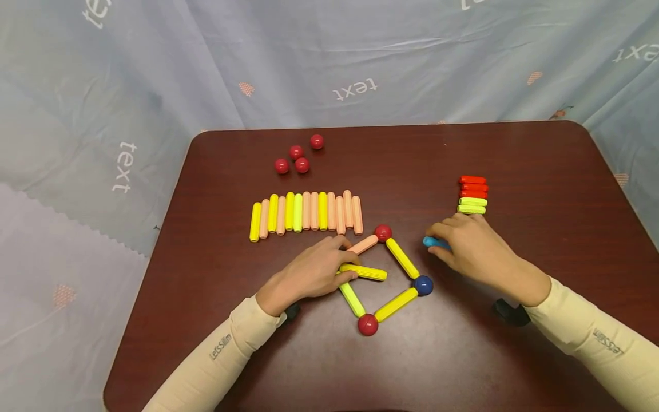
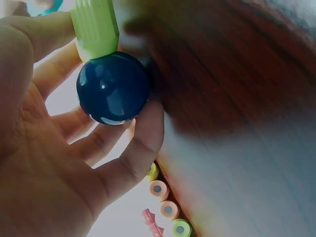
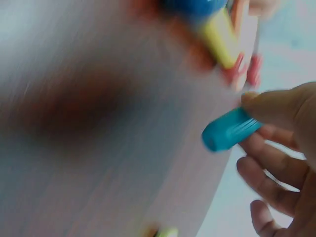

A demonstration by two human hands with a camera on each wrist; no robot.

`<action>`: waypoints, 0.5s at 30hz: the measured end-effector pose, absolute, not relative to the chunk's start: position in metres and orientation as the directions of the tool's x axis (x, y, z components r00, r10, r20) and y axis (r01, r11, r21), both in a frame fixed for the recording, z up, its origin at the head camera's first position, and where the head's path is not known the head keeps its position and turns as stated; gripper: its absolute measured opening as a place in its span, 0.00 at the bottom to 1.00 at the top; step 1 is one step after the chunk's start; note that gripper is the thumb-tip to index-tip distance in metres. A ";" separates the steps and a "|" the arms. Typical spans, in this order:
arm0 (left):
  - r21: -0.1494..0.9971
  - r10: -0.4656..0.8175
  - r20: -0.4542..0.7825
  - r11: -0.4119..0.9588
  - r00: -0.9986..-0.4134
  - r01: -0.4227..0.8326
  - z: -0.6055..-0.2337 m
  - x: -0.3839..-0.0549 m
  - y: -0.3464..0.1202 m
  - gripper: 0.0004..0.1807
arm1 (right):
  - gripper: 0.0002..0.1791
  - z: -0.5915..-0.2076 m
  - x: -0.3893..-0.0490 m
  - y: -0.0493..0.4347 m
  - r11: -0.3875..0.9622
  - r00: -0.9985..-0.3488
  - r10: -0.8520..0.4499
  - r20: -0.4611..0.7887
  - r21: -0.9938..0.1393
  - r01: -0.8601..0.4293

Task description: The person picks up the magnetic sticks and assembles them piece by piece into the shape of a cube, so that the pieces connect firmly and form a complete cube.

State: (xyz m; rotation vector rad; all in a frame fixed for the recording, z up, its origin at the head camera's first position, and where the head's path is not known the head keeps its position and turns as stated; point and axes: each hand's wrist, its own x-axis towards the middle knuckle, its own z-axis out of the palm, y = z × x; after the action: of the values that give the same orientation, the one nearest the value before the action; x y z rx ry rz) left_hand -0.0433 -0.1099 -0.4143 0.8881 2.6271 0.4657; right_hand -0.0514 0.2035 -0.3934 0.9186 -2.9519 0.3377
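Observation:
A four-sided figure of magnetic sticks and balls lies on the table. My left hand grips its left corner, fingers curled round a blue ball, which the head view hides. The thumb lies by a lime stick joined to that ball. A yellow stick juts out from between thumb and fingers. Red balls form the far and near corners, another blue ball the right one. To the right, my right hand pinches a blue stick between thumb and fingers, apart from the figure.
A row of peach, yellow and lime sticks lies behind the figure. Several loose red balls sit farther back. Red and lime sticks are stacked side by side beyond the right hand. A curtain hangs behind the table.

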 end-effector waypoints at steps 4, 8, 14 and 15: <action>0.409 0.624 -0.208 0.755 -0.753 0.513 -0.414 -0.043 -0.109 0.14 | 0.16 -0.392 -0.039 0.177 0.733 -0.784 -0.614 0.092 -0.302 -0.610; 0.409 0.623 -0.215 0.757 -0.752 0.510 -0.414 -0.044 -0.109 0.14 | 0.14 -0.397 -0.031 0.162 0.691 -0.756 -0.651 0.065 -0.362 -0.626; 0.414 0.626 -0.212 0.753 -0.750 0.511 -0.414 -0.044 -0.110 0.14 | 0.13 -0.407 -0.026 0.153 0.683 -0.737 -0.675 0.030 -0.352 -0.640; 0.416 0.626 -0.211 0.753 -0.751 0.510 -0.414 -0.044 -0.110 0.14 | 0.14 -0.409 -0.026 0.152 0.684 -0.736 -0.677 0.027 -0.347 -0.642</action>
State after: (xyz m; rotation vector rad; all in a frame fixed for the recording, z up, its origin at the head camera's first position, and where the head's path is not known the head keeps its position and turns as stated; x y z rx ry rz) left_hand -0.0436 -0.1105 -0.4143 0.8759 2.6133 0.4787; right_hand -0.0258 0.1525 -0.4085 1.1695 -2.9766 0.5496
